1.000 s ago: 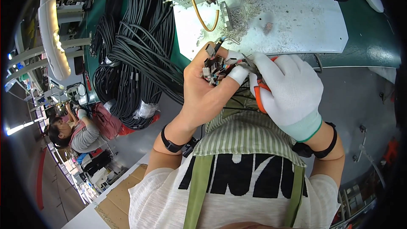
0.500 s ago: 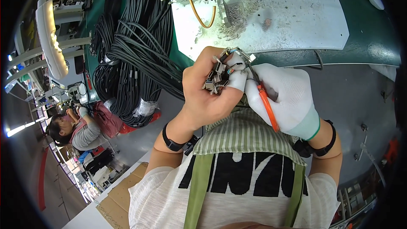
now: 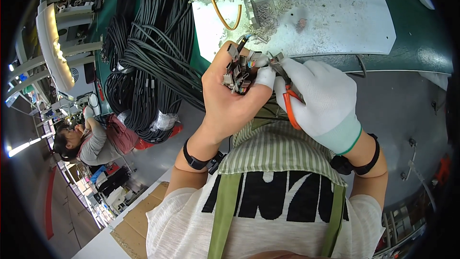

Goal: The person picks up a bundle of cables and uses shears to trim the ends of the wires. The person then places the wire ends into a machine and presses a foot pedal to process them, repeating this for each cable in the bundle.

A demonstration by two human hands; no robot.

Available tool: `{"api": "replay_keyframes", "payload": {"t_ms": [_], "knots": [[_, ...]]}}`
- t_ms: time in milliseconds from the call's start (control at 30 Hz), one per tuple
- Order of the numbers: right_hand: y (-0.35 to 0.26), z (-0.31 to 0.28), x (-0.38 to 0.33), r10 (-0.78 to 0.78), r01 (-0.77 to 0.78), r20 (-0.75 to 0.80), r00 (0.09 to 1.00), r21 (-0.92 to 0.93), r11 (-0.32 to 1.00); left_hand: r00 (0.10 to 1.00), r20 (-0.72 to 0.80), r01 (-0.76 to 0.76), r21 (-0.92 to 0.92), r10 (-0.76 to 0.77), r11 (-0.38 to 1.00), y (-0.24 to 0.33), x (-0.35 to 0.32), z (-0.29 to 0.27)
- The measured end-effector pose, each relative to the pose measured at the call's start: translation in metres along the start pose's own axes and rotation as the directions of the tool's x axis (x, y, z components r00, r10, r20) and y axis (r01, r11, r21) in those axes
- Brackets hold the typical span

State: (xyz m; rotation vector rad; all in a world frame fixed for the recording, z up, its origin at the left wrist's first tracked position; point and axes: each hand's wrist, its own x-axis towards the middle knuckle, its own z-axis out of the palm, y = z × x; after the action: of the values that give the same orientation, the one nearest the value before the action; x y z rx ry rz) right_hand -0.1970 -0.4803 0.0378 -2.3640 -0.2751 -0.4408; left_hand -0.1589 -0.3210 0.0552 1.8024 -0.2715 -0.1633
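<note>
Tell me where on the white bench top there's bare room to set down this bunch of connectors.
The right half of the white bench top, between the small brown scrap and the green edge, is mostly bare. The left end is crowded: wire clippings, the yellow hose and the hanging black cables.

Black cable coils [image 3: 143, 67] hang beside a littered white worktop [image 3: 335, 14].

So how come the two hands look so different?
The left hand is bare except for a white cover on its thumb tip, while the right hand wears a full white glove with a green cuff. The left hand is closed round a bunch of small cable connectors; the right hand holds an orange-handled tool whose tip meets that bunch. Both wrists wear a black band, and both hands are raised in front of the white bench.
</note>
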Motion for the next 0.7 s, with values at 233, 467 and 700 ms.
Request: {"api": "replay_keyframes", "payload": {"t_ms": [233,467,700], "knots": [[0.006,-0.010,0.000,0.172,-0.577,0.585,0.793,0.629,0.521,0.980,0.009,0.195,-0.200,-0.197,0.960,-0.006,0.000,-0.004],[0.017,0.011,0.001,0.155,-0.318,0.323,0.934,0.548,0.774,0.961,0.016,0.275,-0.165,-0.277,0.947,-0.023,0.008,-0.038],[0.047,0.017,0.067,0.249,-0.476,0.426,0.870,0.595,0.648,0.909,0.240,0.415,-0.452,-0.340,0.790,-0.043,0.067,-0.050]]}}
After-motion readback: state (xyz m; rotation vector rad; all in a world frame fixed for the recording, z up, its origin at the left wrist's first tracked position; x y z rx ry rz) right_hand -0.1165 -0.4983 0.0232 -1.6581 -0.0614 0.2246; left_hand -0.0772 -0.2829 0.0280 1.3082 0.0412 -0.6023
